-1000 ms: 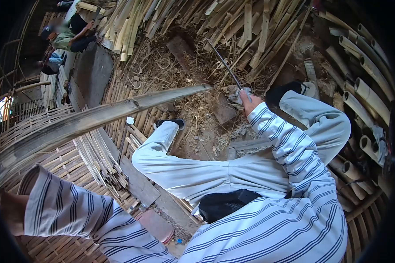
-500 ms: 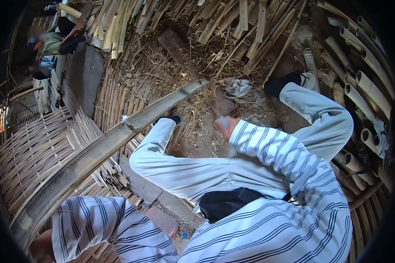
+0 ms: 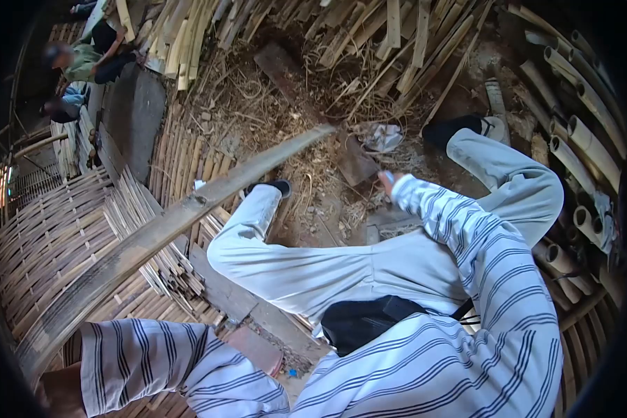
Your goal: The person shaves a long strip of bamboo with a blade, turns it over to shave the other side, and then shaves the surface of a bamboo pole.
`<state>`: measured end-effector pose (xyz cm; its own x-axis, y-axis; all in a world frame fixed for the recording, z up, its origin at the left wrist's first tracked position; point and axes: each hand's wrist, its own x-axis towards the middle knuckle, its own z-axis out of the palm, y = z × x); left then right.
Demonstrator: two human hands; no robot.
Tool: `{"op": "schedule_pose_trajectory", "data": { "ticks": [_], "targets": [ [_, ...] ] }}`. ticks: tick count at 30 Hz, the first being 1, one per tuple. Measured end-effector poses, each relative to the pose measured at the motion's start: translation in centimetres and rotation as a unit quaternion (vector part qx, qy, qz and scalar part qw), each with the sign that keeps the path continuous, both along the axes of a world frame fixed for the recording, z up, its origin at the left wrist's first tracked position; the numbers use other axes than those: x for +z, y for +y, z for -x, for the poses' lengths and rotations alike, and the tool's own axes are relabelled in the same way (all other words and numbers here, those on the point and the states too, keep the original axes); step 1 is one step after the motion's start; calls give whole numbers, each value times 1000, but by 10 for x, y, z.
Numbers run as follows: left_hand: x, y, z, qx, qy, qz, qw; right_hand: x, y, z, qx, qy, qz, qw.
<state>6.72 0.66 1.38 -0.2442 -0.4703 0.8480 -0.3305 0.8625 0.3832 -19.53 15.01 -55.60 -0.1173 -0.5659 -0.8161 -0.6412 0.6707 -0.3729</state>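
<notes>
A long split bamboo piece [image 3: 153,230] slants from the lower left up to the middle, its far tip above the littered ground. At its near end, in the lower left corner, my left hand [image 3: 52,390] is closed on it; shadow and the frame edge hide most of the fingers. My right hand [image 3: 387,182] is closed and apart from the bamboo, to the right of its tip. A pale bluish patch shows at the fingers, too blurred to name. Beside this hand lies a flat brown slab [image 3: 355,161] on the ground.
Bamboo strips [image 3: 404,35] are heaped at the top, and cut bamboo poles [image 3: 592,150] at the right. Woven bamboo matting [image 3: 56,237] lies left. Shavings [image 3: 258,118] and crumpled plastic [image 3: 383,138] cover the ground. A person [image 3: 83,63] sits at the upper left.
My right hand has moved to the right and slightly up, away from the bamboo. The bamboo and my left hand have hardly moved.
</notes>
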Motion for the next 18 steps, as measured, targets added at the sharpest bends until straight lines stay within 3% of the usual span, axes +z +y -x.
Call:
{"op": "schedule_pose_trajectory", "data": {
  "ticks": [1,3,4,7,10,11,12,14,18],
  "targets": [
    [1,0,-1,-9,4,0,1000,-13,6,-1,7,7,-4,1000],
    [-3,1,-6,-13,4,-7,1000,8,7,-13,-21,-80,94,992],
    [-3,0,-8,-16,3,-14,1000,71,-13,-8,17,-123,89,988],
    [-3,1,-12,-16,-2,-20,1000,135,-25,-9,45,-151,100,983],
    [-7,-3,-4,20,-28,-12,999,92,-15,-21,1,-139,144,980],
    [-8,-5,-3,30,-36,1,999,69,-22,-18,-2,-114,79,990],
    [-7,-4,-3,9,-27,2,1000,47,-22,-20,5,-112,85,990],
    [-8,-2,-5,-42,0,-10,999,46,-28,-18,8,-116,90,989],
    [-5,-6,-12,-69,9,-29,997,117,-28,-35,26,-94,113,989]
  ]
}}
